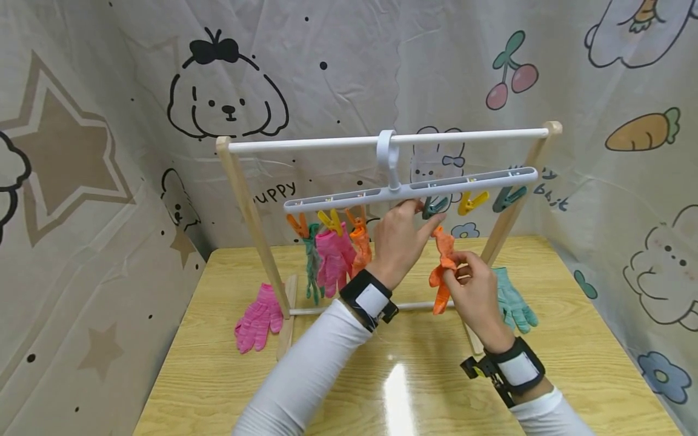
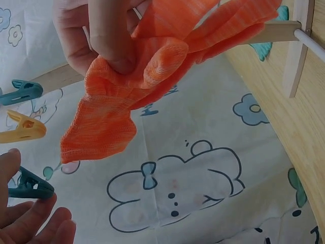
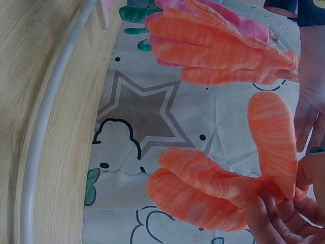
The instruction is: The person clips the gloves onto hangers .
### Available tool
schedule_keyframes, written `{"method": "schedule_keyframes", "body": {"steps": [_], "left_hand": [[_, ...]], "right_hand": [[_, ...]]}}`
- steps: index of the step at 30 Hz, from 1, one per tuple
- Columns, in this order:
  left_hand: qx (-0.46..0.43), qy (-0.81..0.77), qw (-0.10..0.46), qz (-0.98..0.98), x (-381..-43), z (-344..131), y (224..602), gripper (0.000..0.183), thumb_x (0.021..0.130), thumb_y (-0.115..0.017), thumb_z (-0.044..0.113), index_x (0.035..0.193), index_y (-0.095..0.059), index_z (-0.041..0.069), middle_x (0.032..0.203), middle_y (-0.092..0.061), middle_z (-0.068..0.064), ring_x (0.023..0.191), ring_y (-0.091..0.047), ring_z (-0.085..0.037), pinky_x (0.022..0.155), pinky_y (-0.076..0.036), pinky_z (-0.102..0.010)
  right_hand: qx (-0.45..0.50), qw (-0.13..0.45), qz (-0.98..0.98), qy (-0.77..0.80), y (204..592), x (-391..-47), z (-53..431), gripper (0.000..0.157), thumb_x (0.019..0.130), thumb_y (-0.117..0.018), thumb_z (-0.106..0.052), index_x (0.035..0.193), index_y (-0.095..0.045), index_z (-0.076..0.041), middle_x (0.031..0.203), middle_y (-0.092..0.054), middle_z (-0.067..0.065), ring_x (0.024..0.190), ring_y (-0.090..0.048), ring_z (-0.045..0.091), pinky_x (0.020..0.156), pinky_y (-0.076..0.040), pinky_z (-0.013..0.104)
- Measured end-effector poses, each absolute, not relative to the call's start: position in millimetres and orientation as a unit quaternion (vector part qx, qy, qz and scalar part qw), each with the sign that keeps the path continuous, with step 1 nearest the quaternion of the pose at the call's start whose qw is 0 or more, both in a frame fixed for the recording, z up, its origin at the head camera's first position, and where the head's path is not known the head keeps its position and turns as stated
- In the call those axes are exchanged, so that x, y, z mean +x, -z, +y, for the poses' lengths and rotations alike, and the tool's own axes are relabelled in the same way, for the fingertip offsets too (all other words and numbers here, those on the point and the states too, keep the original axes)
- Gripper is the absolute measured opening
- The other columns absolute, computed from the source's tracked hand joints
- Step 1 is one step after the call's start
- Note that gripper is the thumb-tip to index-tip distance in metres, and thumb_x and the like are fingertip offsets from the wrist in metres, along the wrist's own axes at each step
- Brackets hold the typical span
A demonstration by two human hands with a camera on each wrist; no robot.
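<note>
In the head view my left hand (image 1: 399,243) pinches a dark green clothespin (image 1: 436,207) under the white hanger (image 1: 411,192). The left wrist view shows this clothespin (image 2: 31,185) between thumb and fingers. Just right of and below it, my right hand (image 1: 475,292) holds an orange knit glove (image 1: 444,254) by its middle. The cuff of the glove (image 2: 104,127) points toward the clothespin, apart from it, and its fingers dangle downward. Left of my hands hang a green glove (image 1: 312,260), a pink glove (image 1: 334,257) and another orange glove (image 3: 218,46), clipped to the hanger.
The hanger hooks over the white rod (image 1: 316,143) of a wooden stand (image 1: 252,224). A yellow clothespin (image 1: 473,203) and another dark green clothespin (image 1: 509,198) hang at the right. A pink glove (image 1: 260,321) and a green glove (image 1: 514,301) lie on the table (image 1: 338,375).
</note>
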State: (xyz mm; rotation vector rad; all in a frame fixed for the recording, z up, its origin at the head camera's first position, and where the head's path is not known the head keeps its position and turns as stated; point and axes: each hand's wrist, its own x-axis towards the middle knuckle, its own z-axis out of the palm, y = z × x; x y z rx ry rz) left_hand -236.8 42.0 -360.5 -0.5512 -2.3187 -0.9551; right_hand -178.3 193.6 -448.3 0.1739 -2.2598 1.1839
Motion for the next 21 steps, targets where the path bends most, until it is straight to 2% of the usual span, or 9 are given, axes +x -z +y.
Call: {"method": "schedule_keyframes", "body": {"steps": [10, 21], "left_hand": [[-0.209, 0.346, 0.29, -0.867, -237.2, 42.4, 359.9, 0.033, 0.089, -0.076, 0.042, 0.103, -0.071, 0.013, 0.091, -0.073, 0.0, 0.075, -0.067, -0.013, 0.061, -0.051, -0.022], [-0.212, 0.314, 0.302, -0.875, -236.0, 41.6, 358.3, 0.027, 0.091, -0.075, 0.04, 0.092, -0.071, 0.013, 0.08, -0.074, -0.001, 0.061, -0.066, -0.015, 0.051, -0.046, -0.024]], "right_hand": [[0.069, 0.292, -0.844, -0.445, 449.8, -178.0, 192.3, 0.015, 0.089, -0.066, 0.001, 0.104, -0.066, 0.003, 0.093, -0.071, 0.017, 0.066, -0.061, 0.001, 0.058, -0.05, 0.008], [0.068, 0.294, -0.846, -0.44, 452.0, -176.9, 191.4, 0.015, 0.09, -0.068, 0.0, 0.105, -0.067, 0.002, 0.093, -0.072, 0.016, 0.065, -0.063, 0.004, 0.057, -0.05, 0.009]]}}
